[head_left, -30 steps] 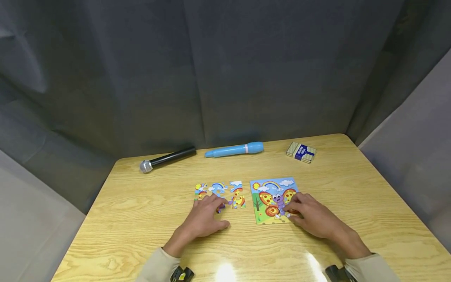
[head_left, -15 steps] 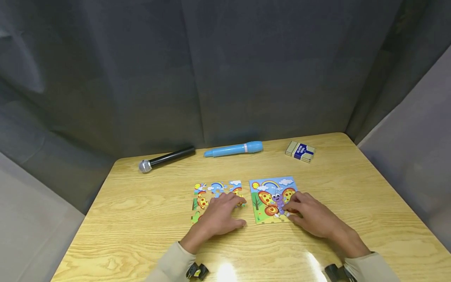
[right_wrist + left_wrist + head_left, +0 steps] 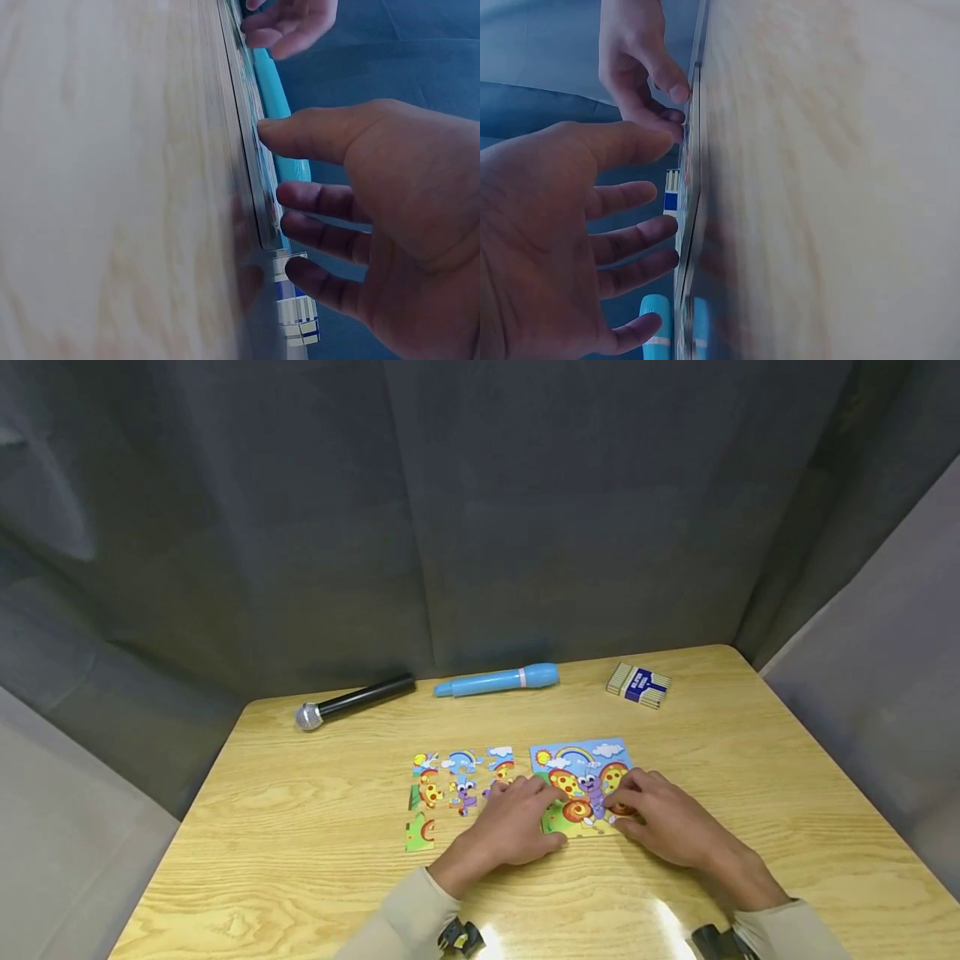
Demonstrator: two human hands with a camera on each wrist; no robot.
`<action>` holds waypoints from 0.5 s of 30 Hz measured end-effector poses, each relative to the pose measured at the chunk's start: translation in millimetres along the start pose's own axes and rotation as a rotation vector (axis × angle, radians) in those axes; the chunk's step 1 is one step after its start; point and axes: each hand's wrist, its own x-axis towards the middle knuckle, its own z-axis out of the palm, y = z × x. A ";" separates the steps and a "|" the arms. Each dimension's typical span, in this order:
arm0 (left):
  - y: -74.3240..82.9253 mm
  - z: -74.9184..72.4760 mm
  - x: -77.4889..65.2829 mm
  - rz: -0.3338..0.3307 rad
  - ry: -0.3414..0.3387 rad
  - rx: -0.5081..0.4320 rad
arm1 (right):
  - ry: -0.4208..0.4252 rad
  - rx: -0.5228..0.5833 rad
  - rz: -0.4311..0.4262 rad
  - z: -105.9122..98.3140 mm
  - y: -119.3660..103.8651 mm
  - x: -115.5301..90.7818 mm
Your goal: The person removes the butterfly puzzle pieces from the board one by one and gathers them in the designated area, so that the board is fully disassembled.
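A square butterfly picture puzzle [image 3: 590,787] lies flat on the table. My left hand [image 3: 513,822] hovers low over its left edge, fingers spread and relaxed with nothing between them. At the puzzle's lower right, my right hand [image 3: 667,818] rests its thumb and fingertips on the picture, loosely bent and gripping nothing. To the left are spread several separate jigsaw pieces, including a green corner piece [image 3: 419,833], a rainbow piece [image 3: 462,761] and a purple butterfly-face piece [image 3: 465,793]. My left hand hides the lower right of this group. In the right wrist view, the right thumb touches the puzzle [image 3: 259,176].
Along the back of the wooden table [image 3: 300,810] lie a black microphone [image 3: 367,696] with a silver head, a blue microphone-shaped tube [image 3: 495,680], and a bundle of pale sticks [image 3: 639,685] in a blue band. A dark curtain [image 3: 465,527] hangs behind.
My left hand has moved right, from over the separate pieces to the left edge of the butterfly puzzle, uncovering the left pieces. The right hand has stayed in place.
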 end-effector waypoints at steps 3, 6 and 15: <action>4.0 2.7 4.9 0.001 -0.002 0.001 | 0.014 -0.027 0.025 0.1 0.5 -0.4; 7.4 3.6 8.8 -0.005 -0.008 0.007 | 0.031 -0.056 0.052 0.0 2.7 -0.4; 16.3 4.8 18.3 -0.020 -0.001 0.015 | 0.026 -0.090 0.142 -0.9 8.9 0.3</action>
